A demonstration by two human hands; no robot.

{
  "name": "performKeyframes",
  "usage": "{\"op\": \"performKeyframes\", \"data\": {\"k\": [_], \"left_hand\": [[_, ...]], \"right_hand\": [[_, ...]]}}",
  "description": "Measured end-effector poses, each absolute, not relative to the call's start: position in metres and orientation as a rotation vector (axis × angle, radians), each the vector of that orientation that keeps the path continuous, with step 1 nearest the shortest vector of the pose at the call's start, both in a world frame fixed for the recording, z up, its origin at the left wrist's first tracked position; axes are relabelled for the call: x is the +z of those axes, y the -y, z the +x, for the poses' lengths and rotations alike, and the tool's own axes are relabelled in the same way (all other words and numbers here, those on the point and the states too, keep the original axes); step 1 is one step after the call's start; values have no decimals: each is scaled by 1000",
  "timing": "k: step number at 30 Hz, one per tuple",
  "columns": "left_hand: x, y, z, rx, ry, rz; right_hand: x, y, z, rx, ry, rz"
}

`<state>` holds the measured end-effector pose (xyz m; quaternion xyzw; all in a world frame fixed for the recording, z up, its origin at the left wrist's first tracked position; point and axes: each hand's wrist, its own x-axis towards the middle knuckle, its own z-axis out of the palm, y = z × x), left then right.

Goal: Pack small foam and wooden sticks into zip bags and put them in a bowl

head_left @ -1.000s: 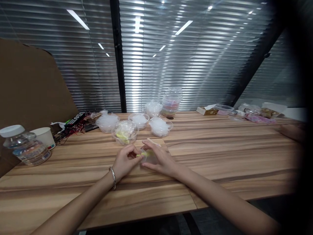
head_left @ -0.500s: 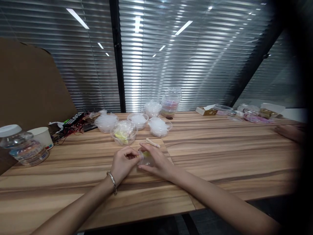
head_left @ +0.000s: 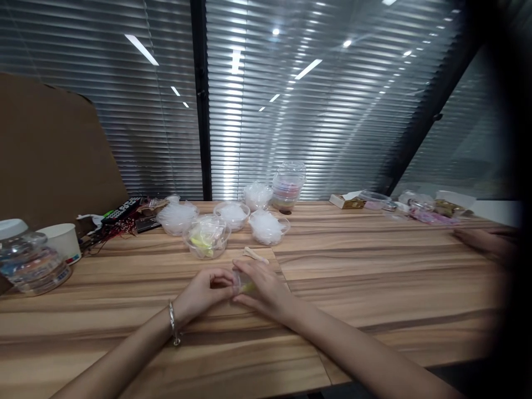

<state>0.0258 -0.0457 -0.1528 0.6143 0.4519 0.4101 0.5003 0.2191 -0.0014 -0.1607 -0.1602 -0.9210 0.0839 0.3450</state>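
Observation:
Between my two hands is a small clear plastic cup (head_left: 246, 286) with something yellow in it, lying sideways and partly hidden by fingers. My left hand (head_left: 205, 291), with a silver bracelet at the wrist, pinches the cup's left end. Curled around its other side is my right hand (head_left: 268, 293), thumb below and fingers above. Just beyond the hands, a pale, bone-shaped stick (head_left: 255, 255) rests on the wooden table (head_left: 199, 354). Behind it stands a clear round tub (head_left: 206, 237) holding yellow and clear pieces.
Several clear tubs of white lids or cups, such as one tub (head_left: 269, 227), stand farther back near a tall clear jar (head_left: 288, 188). At left are a plastic jar (head_left: 33, 257), a paper cup (head_left: 62, 244) and wires. Another person's hand (head_left: 477, 239) rests at far right.
My view has tilted up slightly, so the table sits lower in the picture. My hands still hold the cup, and the yellow inside it has shifted toward its lower side.

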Motion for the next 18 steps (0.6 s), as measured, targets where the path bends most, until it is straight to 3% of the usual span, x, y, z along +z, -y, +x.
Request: {"op": "performKeyframes", "data": {"k": [9, 18], "left_hand": [[-158, 43, 29, 1215, -1207, 1153], [-154, 37, 19, 1299, -1286, 1217]], "right_hand": [[-157, -8, 218, 638, 2009, -649], [-162, -19, 218, 1828, 1646, -623]]}}
